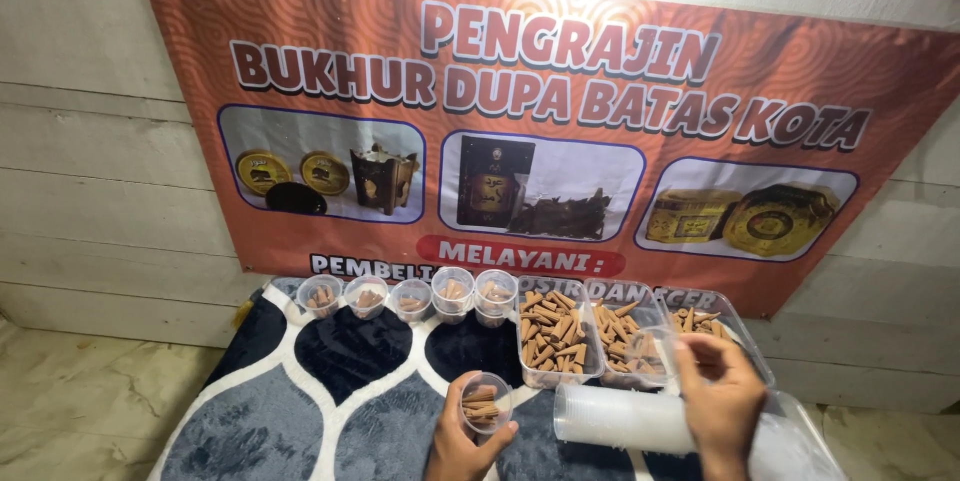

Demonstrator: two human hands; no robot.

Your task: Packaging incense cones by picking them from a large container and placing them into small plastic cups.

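My left hand (462,449) holds a small clear plastic cup (485,402) with several brown cone-shaped sticks inside, low over the patterned mat (340,391). My right hand (718,399) reaches toward the clear trays of brown cones, fingers bent near the middle tray (628,341); whether it pinches a cone is hidden. Beneath it lies a stack of empty clear cups (620,417) on its side.
A row of several filled small cups (410,296) stands along the mat's far edge. Three clear trays (555,336) of brown cones sit at the right. An orange banner (520,111) hangs on the pale wall behind. Tiled floor (80,391) lies to the left.
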